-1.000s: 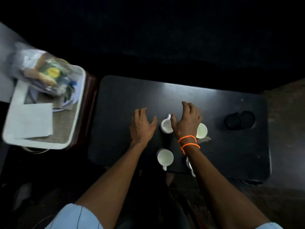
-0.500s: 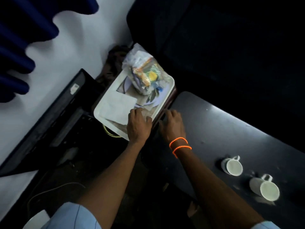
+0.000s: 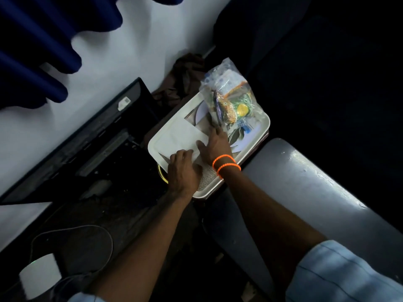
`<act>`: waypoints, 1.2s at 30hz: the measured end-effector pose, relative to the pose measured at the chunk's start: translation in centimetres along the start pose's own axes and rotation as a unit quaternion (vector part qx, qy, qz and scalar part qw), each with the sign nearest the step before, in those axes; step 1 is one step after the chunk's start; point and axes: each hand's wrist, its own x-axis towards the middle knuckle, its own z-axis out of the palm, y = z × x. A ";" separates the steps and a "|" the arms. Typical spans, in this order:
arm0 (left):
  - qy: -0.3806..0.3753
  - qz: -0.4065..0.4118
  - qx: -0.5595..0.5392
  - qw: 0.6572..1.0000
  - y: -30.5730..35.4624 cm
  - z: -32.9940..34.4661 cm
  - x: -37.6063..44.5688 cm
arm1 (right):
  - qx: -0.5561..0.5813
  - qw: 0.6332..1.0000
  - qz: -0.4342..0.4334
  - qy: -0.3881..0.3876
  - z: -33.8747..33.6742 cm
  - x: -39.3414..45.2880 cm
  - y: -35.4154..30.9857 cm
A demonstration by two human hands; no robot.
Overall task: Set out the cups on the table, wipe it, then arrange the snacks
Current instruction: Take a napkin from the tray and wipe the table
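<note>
Both hands are on the white tray [image 3: 260, 129], which sits just beside the dark table [image 3: 305, 182]. The left hand [image 3: 184, 171] lies flat with its fingers on the edge of the white cloth [image 3: 181, 138]. The right hand [image 3: 217, 143] is spread flat too, thumb on the cloth. Neither holds anything tight. The clear bag of snacks [image 3: 231, 101] rests on the far end of the tray.

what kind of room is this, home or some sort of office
Probably a dim living room at home, though that is a guess. A dark flat screen leans against the white wall, blue curtains hang above, and a low dark table sits beside a white tray of snacks.
</note>
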 end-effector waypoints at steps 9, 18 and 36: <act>0.013 -0.038 -0.066 0.997 -0.2 0.0 -0.3 | 0.066 0.992 0.065 -0.080 0.9 3.3 -2.1; 0.102 -0.380 -0.522 0.756 3.0 -2.1 2.8 | 0.531 0.821 0.207 -0.043 -3.9 -0.4 2.2; -0.362 -0.154 -0.564 0.726 21.4 3.1 -2.3 | 0.522 0.815 0.246 0.055 -16.6 -15.9 21.2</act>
